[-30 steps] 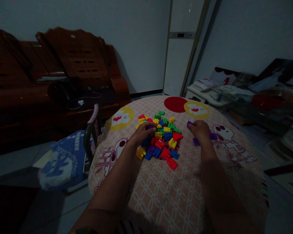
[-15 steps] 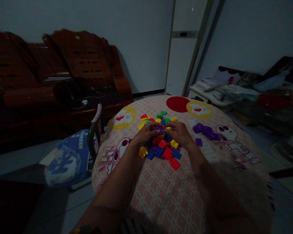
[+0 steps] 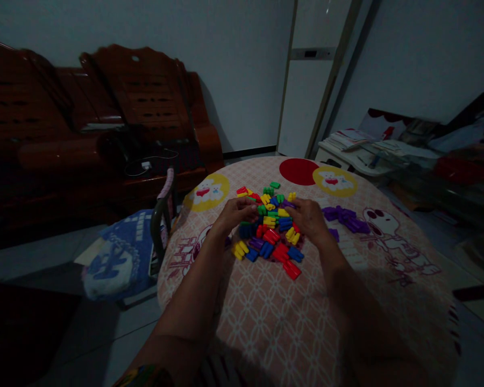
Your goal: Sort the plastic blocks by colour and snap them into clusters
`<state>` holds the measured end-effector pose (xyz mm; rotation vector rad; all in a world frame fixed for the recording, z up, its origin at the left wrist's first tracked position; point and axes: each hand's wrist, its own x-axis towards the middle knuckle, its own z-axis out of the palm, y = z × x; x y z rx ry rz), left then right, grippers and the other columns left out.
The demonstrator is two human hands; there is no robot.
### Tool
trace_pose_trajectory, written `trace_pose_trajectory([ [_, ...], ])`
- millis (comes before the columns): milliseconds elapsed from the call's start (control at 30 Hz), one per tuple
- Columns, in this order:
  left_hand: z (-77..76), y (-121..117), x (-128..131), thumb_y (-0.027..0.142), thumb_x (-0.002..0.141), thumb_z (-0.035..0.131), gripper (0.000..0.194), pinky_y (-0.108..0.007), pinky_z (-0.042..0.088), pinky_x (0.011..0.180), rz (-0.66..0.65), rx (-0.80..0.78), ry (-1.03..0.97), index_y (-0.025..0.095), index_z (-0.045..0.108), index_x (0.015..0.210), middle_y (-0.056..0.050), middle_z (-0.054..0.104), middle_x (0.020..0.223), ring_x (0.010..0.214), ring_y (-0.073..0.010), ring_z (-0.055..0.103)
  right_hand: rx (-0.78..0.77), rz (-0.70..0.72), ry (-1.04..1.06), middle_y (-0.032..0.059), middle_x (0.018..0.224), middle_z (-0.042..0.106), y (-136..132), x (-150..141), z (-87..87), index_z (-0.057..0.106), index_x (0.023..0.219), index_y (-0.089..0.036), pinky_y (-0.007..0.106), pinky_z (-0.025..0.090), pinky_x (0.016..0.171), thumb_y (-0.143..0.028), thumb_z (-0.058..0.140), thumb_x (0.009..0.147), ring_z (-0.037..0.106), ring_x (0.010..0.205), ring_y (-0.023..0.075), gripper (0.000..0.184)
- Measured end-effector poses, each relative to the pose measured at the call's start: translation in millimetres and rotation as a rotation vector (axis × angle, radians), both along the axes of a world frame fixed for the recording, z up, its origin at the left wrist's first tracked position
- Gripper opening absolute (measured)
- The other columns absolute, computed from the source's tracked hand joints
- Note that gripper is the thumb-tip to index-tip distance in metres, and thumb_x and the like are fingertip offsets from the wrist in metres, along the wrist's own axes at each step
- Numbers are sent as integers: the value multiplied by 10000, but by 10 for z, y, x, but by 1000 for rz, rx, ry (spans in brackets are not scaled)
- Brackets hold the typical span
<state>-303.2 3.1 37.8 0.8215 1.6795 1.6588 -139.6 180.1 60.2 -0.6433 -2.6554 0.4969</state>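
A mixed heap of small plastic building blocks (image 3: 271,235) in red, yellow, blue, green and purple lies on the round table. At the heap's right side, my right hand (image 3: 308,217) is closed with a purple block (image 3: 288,204) between thumb and fingers. My left hand (image 3: 236,215) hovers at the heap's left edge, its fingers curved and apart from the thumb, with nothing plainly held. Green and dark blue blocks lie close to its fingertips. To the right of my right hand, a separate group of purple blocks (image 3: 347,219) rests on the cloth.
A patterned tablecloth (image 3: 266,322) covers the table. On the left stand a chair with a blue cloth (image 3: 116,258) and a carved wooden sofa (image 3: 145,102). A white cabinet-like unit (image 3: 306,102) is at the back; a cluttered side table (image 3: 355,156) stands right.
My hands have moved apart. The purple block that was between both hands is now in my right hand, shifted to the right, and my left hand has let go of it.
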Motion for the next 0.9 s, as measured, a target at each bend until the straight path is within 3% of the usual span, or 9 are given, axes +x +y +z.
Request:
trace_pose_trajectory([
  [133,-6,-219,-246,372,661,804,304,-227,499,538,201,-97,134,136,628,733,-8,650,593,521,-110,602,117,-348,-97,151,899,741,506,258,-10,763,890,-158,319,426,691,-368,617,892,661,840,259,257],
  [200,-12,-356,-351,308,669,774,226,-212,452,485,233,-206,208,140,624,689,3,612,533,457,-96,553,108,-459,-142,171,890,737,744,416,-53,757,838,-161,341,435,675,-377,630,877,667,830,278,254],
  [267,-8,-495,-426,283,675,751,178,-209,411,449,162,-338,277,144,639,682,-3,605,512,425,-99,533,76,-524,-171,192,877,730,922,554,-99,750,801,-155,360,439,662,-387,649,860,672,824,294,259],
  [367,35,-643,-466,307,694,725,187,-221,405,448,-67,-544,359,146,696,784,-21,656,566,435,-117,551,65,-579,-105,219,918,725,1022,648,-124,751,853,-145,388,452,687,-390,685,818,677,868,316,256],
  [467,117,-648,-407,282,655,747,280,-227,458,539,-211,-742,517,156,732,904,-29,739,748,578,-139,634,66,-547,44,184,940,737,908,557,-77,751,944,-159,408,480,753,-368,694,786,678,898,316,268],
  [667,253,-478,-178,263,593,823,348,-226,456,630,-282,-1013,818,172,752,921,-44,772,906,826,-198,695,-57,-277,113,118,818,749,483,216,17,766,878,-166,368,506,772,-336,654,800,698,809,266,219],
  [900,197,-464,-161,247,586,827,363,-212,429,604,-273,-1088,859,194,753,937,-40,775,959,840,-188,691,-90,-221,178,111,754,738,476,203,-20,769,852,-155,335,505,700,-361,634,802,695,736,250,252],
])
